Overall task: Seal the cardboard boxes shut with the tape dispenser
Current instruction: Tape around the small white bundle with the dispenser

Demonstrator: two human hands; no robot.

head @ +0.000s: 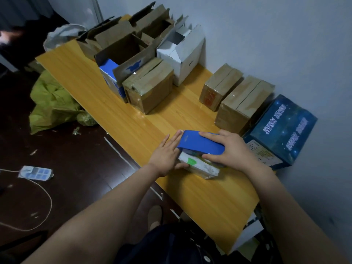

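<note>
The small box [200, 167] being sealed sits on the tabletop [133, 121] near its front edge. Its long axis runs from far-left to near-right across the view. The blue tape dispenser [200, 142] lies on top of the box along almost the same line, with its nose pointing left. The right hand [232, 149] is at the dispenser's right end, and its grip is closed: fingers wrapped over the blue body, thumb tucked under the near side. The left hand [167, 157] is at the opposite end of the box, with straight fingers laid flat against it and the thumb resting on the near face. It braces the box rather than clasping it. The tape's path probably follows that long axis, so the right hand would do the travelling while the left hand holds the box steady.
</note>
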